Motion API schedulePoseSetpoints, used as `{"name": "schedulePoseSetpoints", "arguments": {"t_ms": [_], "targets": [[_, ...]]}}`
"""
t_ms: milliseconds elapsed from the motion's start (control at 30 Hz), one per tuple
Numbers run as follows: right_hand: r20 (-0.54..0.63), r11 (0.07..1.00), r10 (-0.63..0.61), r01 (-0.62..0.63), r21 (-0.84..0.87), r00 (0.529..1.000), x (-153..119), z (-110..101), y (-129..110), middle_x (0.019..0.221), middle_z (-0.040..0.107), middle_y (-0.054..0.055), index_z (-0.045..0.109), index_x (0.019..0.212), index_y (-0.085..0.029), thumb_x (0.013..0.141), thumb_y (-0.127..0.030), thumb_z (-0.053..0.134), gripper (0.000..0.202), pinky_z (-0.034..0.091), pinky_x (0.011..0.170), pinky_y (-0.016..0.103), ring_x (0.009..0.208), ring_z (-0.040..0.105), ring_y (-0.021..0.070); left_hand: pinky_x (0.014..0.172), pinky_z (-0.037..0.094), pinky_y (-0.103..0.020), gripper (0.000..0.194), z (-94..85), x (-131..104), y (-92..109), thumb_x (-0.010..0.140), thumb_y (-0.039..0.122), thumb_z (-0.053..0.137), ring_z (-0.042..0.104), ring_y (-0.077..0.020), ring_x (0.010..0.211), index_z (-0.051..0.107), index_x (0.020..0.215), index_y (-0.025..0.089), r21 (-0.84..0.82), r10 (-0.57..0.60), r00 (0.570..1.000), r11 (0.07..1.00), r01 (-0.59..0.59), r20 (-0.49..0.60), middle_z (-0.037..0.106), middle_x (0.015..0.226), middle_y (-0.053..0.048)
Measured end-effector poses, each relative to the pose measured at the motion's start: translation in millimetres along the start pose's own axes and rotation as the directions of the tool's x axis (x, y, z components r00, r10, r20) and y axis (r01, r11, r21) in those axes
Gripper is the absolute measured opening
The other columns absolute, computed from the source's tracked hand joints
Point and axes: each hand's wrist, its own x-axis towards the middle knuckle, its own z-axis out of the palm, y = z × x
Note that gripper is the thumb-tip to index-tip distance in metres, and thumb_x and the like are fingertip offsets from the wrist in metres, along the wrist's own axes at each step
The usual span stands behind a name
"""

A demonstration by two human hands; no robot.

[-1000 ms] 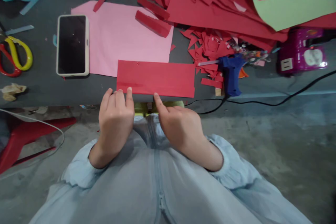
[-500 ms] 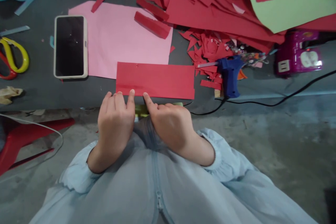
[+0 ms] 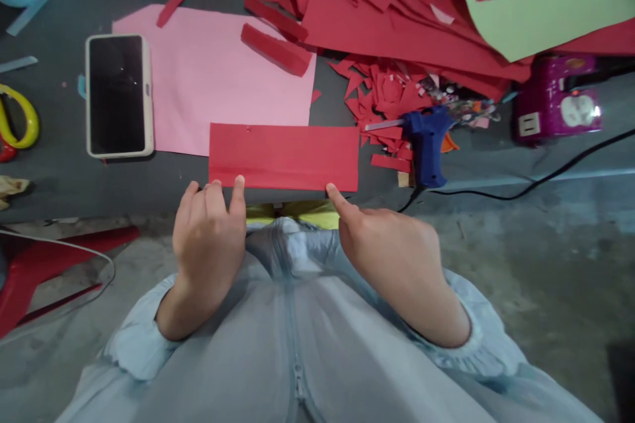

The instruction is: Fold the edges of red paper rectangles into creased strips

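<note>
A folded strip of red paper (image 3: 285,155) lies flat along the front edge of the dark table, with a crease running near its lower side. My left hand (image 3: 211,231) touches the lower left edge of this paper with its fingertips, fingers apart. Towards the lower right end, the outstretched index finger of my right hand (image 3: 387,251) presses on the same edge. The other fingers of that hand are curled under and partly hidden. Neither hand grips anything visible.
Pink paper (image 3: 228,89) and a phone (image 3: 119,96) lie behind to the left, near yellow-handled scissors (image 3: 22,119). A blue glue gun (image 3: 429,145) with a black cord, red scraps (image 3: 391,89), green paper (image 3: 536,13) and a purple device (image 3: 555,102) occupy the right.
My right index finger has slid rightward along the paper's lower edge, away from my left hand. The left hand stays at the left end. The view has shifted slightly.
</note>
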Motion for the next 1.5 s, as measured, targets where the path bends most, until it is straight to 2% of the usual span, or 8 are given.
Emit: {"name": "schedulePoseSetpoints", "arguments": {"t_ms": [167,333,533,667,833,1133,1300,1500], "targets": [[-0.018,0.998,0.053,-0.054,-0.025,0.998,-4.3,3.5,10.9,0.051,0.066,0.002,0.064,0.131,-0.032,0.087,-0.018,0.055,0.047,0.009,0.045,0.025,0.042,0.053,0.0123,0.093,0.052,-0.046,0.04,3.9,-0.9,-0.7,0.092,0.011,0.039,0.063,-0.0227,0.082,0.066,0.121,0.015,0.127,0.059,0.995,0.991,-0.048,-0.085,0.069,0.097,-0.015],[0.001,0.994,0.112,-0.112,-0.02,0.994,-5.7,6.0,17.0,0.049,0.064,0.002,0.066,0.129,-0.033,0.087,-0.021,0.055,0.045,0.009,0.045,0.025,0.04,0.049,0.0119,0.093,0.053,-0.047,0.039,3.9,-1.8,-2.5,0.093,0.011,0.039,0.063,-0.0233,0.083,0.067,0.121,0.014,0.109,0.07,0.994,0.992,-0.06,-0.087,0.068,0.099,-0.016],[-0.058,0.995,0.1,-0.101,-0.003,0.993,-7.0,9.2,18.9,0.046,0.062,0.001,0.068,0.126,-0.032,0.085,-0.021,0.057,0.044,0.008,0.046,0.025,0.038,0.045,0.0114,0.092,0.054,-0.046,0.038,4.3,-1.9,-2.2,0.092,0.01,0.044,0.063,-0.023,0.084,0.066,0.122,0.013,0.124,0.079,0.989,0.99,-0.064,-0.124,0.067,0.098,-0.016],[-0.135,0.998,0.068,-0.066,0.019,0.988,-10.1,15.1,18.2,0.045,0.06,0.0,0.069,0.126,-0.029,0.083,-0.019,0.059,0.045,0.008,0.047,0.024,0.039,0.042,0.0104,0.098,0.052,-0.051,0.041,4.5,-7.8,1.2,0.092,0.013,0.048,0.062,-0.0271,0.101,0.06,0.131,0.013,0.068,0.047,0.995,0.997,-0.041,-0.085,0.063,0.109,-0.017],[-0.265,0.999,0.047,-0.04,0.034,0.963,-12.3,26.5,19.0,0.046,0.058,-0.001,0.066,0.131,-0.023,0.083,-0.014,0.056,0.05,0.01,0.048,0.024,0.04,0.041,0.0096,0.109,0.04,-0.061,0.059,3.4,-20.6,10.9,0.09,0.017,0.054,0.051,-0.0351,0.128,0.044,0.147,0.016,-0.016,-0.039,0.999,0.999,0.039,-0.008,0.056,0.129,-0.021],[-0.381,0.998,0.049,-0.031,0.053,0.923,-6.0,29.7,18.3,0.043,0.048,-0.003,0.07,0.125,-0.015,0.087,-0.013,0.045,0.045,0.01,0.047,0.023,0.041,0.028,0.0081,0.108,0.043,-0.054,0.057,4.9,-25.9,16.9,0.091,0.019,0.057,0.043,-0.0368,0.135,0.046,0.147,0.016,0.007,-0.088,0.995,0.996,0.088,-0.053,0.052,0.139,-0.024],[-0.335,0.997,0.064,-0.05,0.05,0.94,-4.4,31.5,17.5,0.044,0.046,-0.003,0.068,0.128,-0.017,0.088,-0.015,0.045,0.047,0.009,0.047,0.024,0.043,0.023,0.008,0.107,0.043,-0.053,0.056,4.7,-25.7,15.4,0.092,0.022,0.056,0.049,-0.0338,0.129,0.046,0.147,0.018,0.018,-0.088,0.995,0.996,0.089,-0.045,0.054,0.142,-0.022],[-0.212,0.994,0.101,-0.092,0.052,0.972,-4.0,26.0,14.6,0.046,0.047,-0.003,0.066,0.131,-0.019,0.086,-0.016,0.044,0.05,0.012,0.048,0.024,0.044,0.028,0.009,0.104,0.044,-0.056,0.058,5.8,-25.2,13.6,0.091,0.023,0.058,0.055,-0.0329,0.118,0.045,0.147,0.02,-0.005,-0.087,0.996,0.996,0.087,-0.036,0.055,0.14,-0.023]]}}
